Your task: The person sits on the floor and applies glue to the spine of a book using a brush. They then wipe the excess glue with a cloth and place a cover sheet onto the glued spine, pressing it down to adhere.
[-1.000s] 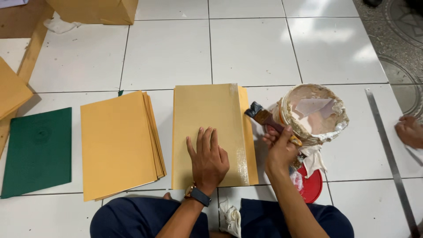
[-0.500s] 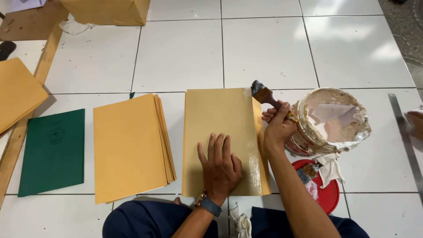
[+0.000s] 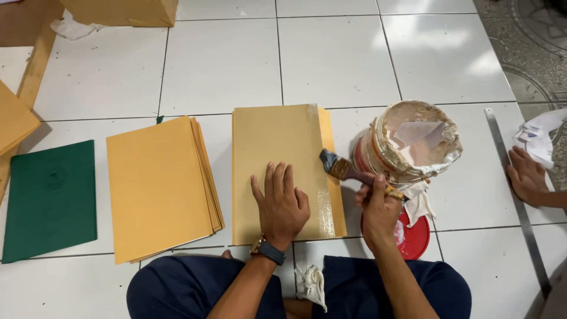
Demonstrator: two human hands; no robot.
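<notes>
- Right now my left hand lies flat, fingers spread, pressing on the lower middle of the yellow sheet that sits on the white tiled floor straight ahead of my knees.
- My right hand is closed in a fist around the handle of the paintbrush; its bristles touch the sheet's right edge, where a wet shiny strip runs along the border.
- Just beyond that edge a second yellow layer pokes out from under the sheet, so the right margin is doubled.
- Close to the right of the brush stands the glue-crusted bucket, with a red lid and a white rag under it; there is little room between bucket and sheet.
- Left of the sheet, across a narrow gap of bare tile, lies a fanned stack of yellow sheets, then a green cover further left.
- A long metal ruler lies well to the right, with another person's hand resting beside it.
- Beyond the sheet's top edge the tiles are open.
- A crumpled cloth lies between my knees.
</notes>
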